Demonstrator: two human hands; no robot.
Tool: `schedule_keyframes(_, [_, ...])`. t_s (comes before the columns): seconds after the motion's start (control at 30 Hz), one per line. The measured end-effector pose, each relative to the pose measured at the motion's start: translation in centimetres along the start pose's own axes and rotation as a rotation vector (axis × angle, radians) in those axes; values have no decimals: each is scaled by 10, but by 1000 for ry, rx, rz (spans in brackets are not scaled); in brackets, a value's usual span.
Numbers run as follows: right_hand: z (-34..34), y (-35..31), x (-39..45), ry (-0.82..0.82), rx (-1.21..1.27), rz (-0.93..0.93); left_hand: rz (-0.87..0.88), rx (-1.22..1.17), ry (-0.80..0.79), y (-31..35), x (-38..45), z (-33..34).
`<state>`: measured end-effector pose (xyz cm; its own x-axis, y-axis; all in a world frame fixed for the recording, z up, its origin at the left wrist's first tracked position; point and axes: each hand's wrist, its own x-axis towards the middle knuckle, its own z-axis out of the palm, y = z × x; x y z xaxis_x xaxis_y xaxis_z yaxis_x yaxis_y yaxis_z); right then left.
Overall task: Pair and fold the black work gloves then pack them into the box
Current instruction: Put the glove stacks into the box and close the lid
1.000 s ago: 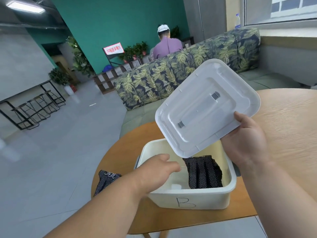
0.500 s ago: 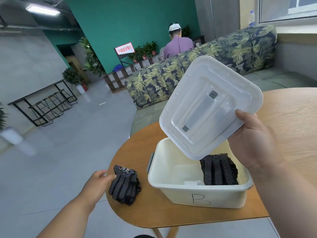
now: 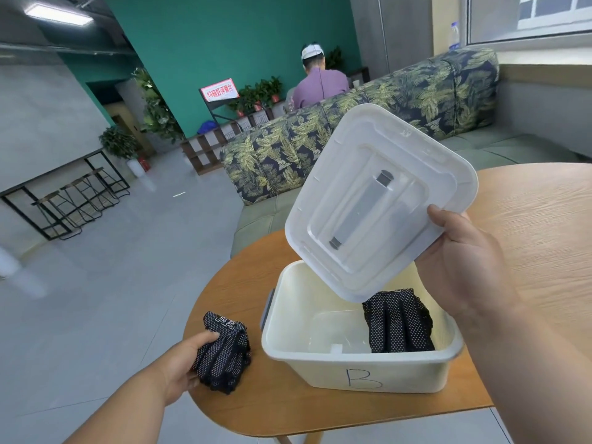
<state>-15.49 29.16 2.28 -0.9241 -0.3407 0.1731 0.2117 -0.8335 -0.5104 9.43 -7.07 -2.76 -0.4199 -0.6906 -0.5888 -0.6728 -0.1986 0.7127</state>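
Gripping a folded pair of gloves [image 3: 224,357] at the near left edge of the round table [image 3: 528,225], left hand [image 3: 184,363] with fingers curled over the bundle's near side and thumb lost underneath. Bundle resting on the wood, or perhaps just lifting; cannot tell which. Long axis running away from the body, cuff end with its woven label farthest out, dotted fingers toward the wrist.

Lying just to the right of that grip, close but not touching: the white box [image 3: 362,373] marked with a B, open at the top. Inside it, propped against the right-hand wall, a second folded pair [image 3: 397,322], leaving the left half of the floor bare. So a short carry to the right and up over the near left rim, then down into the bare half, beside the pair already packed.

Holding the lid [image 3: 378,200] clear above the far right part of the box, right hand [image 3: 467,261] clamped on its right edge, thumb on the upper face. Lid tilted steeply, its lower corner hanging over the opening above the packed pair, not over the bare left side.

Left hand plainly the nearer one to bundle and box alike, and the only one free for the drop. Likely snag: the soft bundle springing open on the rim unless kept squeezed until it sits low.
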Motion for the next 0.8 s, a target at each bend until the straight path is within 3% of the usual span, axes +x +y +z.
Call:
schedule_keyframes(0.33, [-1, 2, 2, 11, 25, 16, 33, -95, -103, -8, 4, 13])
schedule_keyframes(0.63, [-5, -3, 3, 30, 52, 24, 618, -340, -216, 26, -59, 6])
schedule_keyframes(0.8, [0, -7, 1, 37, 61, 14, 774, -269, -316, 52, -97, 21])
